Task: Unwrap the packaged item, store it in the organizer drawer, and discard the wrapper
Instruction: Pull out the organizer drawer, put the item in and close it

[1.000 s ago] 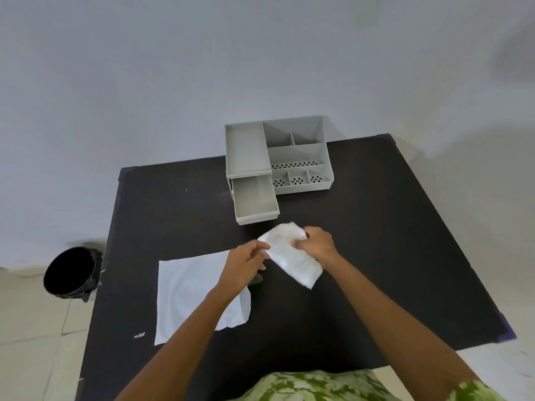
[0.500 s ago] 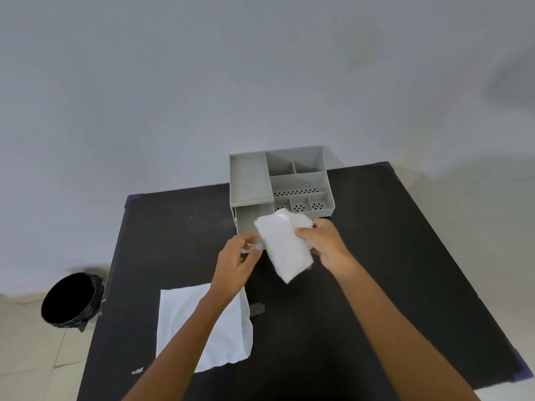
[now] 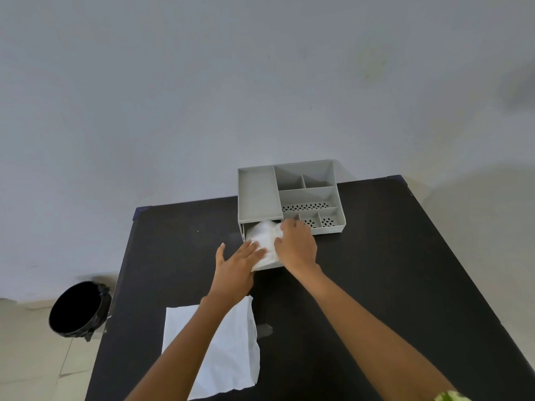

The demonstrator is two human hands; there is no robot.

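A grey organizer (image 3: 257, 195) stands at the far edge of the black table (image 3: 390, 270), its lower left drawer (image 3: 245, 231) pulled out toward me. A white soft item (image 3: 265, 241) lies in that drawer, blurred. My right hand (image 3: 295, 244) grips the item from the right and presses it down into the drawer. Lying flat with fingers spread, my left hand (image 3: 237, 264) has its fingertips on the item's near left corner. A flat white wrapper (image 3: 228, 351) lies on the table near me, under my left forearm.
A black bin (image 3: 76, 309) lined with a dark bag stands on the tiled floor left of the table. The organizer's top has several open compartments, some perforated. A small clear scrap (image 3: 265, 329) lies beside the wrapper. A plain wall rises behind.
Both hands carried the white item away from me, from above the table's middle into the open drawer. The left hand went from pinching to flat. The wrapper stayed put.
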